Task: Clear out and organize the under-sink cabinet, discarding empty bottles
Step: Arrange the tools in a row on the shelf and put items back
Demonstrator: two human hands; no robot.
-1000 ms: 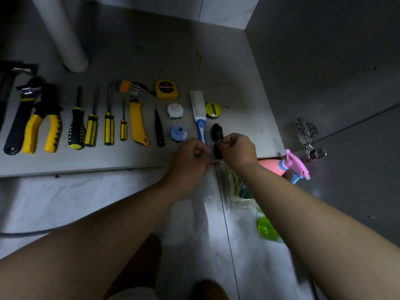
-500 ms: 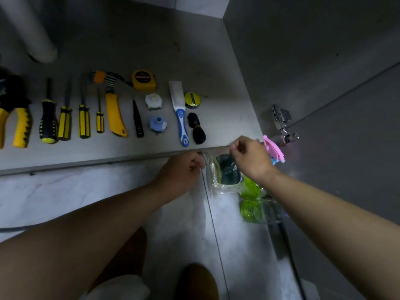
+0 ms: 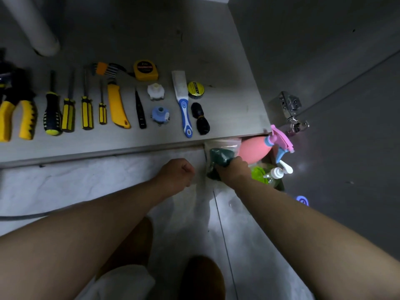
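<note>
My right hand [image 3: 234, 169] grips a clear plastic bag [image 3: 220, 154] with something dark green inside, on the floor just below the cabinet's front edge. My left hand [image 3: 177, 173] is a closed fist beside it, apart from the bag and holding nothing. Right of the bag lie a pink spray bottle [image 3: 257, 149] with a pink and blue trigger head, and a green bottle [image 3: 263, 175] with a white pump. Whether the bottles are empty cannot be told.
On the cabinet floor [image 3: 194, 50] tools lie in a row: yellow pliers [image 3: 19, 118], screwdrivers [image 3: 69, 113], a yellow knife [image 3: 118, 109], a tape measure [image 3: 145, 70], a blue-handled brush [image 3: 184, 102]. A white drain pipe [image 3: 34, 24] stands back left. The open door's hinge [image 3: 291, 109] is at right.
My hands left the black item on the cabinet floor and came down to the floor. The right hand took hold of the plastic bag; the left drew back into a fist.
</note>
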